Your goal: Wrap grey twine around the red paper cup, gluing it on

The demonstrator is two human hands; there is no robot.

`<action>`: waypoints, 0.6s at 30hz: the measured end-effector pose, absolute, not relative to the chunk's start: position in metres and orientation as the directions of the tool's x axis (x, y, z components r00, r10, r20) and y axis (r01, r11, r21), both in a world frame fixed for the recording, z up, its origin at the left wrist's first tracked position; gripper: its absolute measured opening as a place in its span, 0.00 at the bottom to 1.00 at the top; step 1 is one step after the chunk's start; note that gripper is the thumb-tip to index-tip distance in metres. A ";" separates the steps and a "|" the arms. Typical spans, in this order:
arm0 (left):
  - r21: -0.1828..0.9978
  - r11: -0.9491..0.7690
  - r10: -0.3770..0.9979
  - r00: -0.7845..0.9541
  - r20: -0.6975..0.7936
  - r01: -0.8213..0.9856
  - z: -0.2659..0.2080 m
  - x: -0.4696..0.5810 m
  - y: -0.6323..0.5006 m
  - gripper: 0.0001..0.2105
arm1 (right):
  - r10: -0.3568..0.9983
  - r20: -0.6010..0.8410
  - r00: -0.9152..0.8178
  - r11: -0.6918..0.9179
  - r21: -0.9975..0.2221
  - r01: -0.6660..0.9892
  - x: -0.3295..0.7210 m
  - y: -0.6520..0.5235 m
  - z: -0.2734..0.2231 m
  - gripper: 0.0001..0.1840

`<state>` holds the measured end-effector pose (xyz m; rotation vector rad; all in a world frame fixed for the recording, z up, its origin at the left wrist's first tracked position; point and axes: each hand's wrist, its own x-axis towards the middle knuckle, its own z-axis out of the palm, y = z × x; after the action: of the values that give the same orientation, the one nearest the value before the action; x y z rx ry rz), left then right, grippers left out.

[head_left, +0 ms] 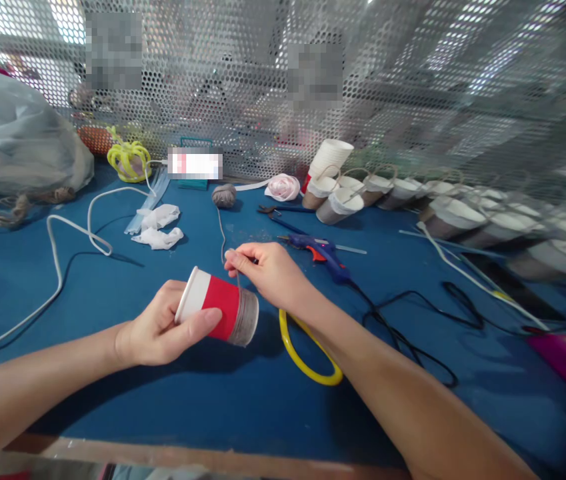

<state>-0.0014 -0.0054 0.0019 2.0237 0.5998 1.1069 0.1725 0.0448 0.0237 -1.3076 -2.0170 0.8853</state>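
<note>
My left hand (165,327) is closed around a red and white paper cup (220,307), which lies tilted on its side with its rim to the left. Grey yarn (247,319) is wound in a band about the base end of the cup. Just above that band, my right hand (267,267) pinches the same yarn between thumb and fingers. From there the strand runs back over the table to a grey yarn ball (223,195). Yellow-handled scissors (307,353) appear to lie partly beneath my right forearm; only the yellow loop shows.
A blue glue gun (320,252) with a black cord lies right of my right hand, with pliers (283,217) behind it. Several wrapped cups (340,203) with handles line the back right. White scraps (157,227) and a white cable (57,267) lie left. A perforated metal screen (253,87) stands behind.
</note>
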 end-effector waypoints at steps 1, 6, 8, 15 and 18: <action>0.779 -0.625 0.683 0.517 0.516 0.049 0.003 -0.001 -0.005 0.14 | 0.926 0.100 -0.364 0.301 -0.778 0.551 0.172 0.044 0.023 0.16; 0.763 -0.643 0.680 0.505 0.532 0.062 0.004 -0.001 -0.005 0.15 | 0.919 0.072 -0.387 0.292 -0.784 0.548 0.170 0.043 0.021 0.16; 0.763 -0.643 0.683 0.499 0.534 0.064 0.004 0.000 -0.005 0.14 | 0.916 0.061 -0.397 0.286 -0.793 0.537 0.170 0.043 0.018 0.16; 0.850 -0.526 0.769 0.444 0.459 0.033 -0.001 -0.001 -0.005 0.15 | 0.906 -0.018 -0.423 0.213 -0.844 0.492 0.171 0.048 0.008 0.18; 0.871 -0.491 0.792 0.428 0.436 0.020 -0.001 0.000 -0.004 0.16 | 0.901 -0.054 -0.430 0.175 -0.863 0.474 0.172 0.050 0.004 0.19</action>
<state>-0.0002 -0.0043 -0.0010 1.8340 0.6940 1.1453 0.1725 0.0500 0.0044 -1.2918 -1.9800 1.1838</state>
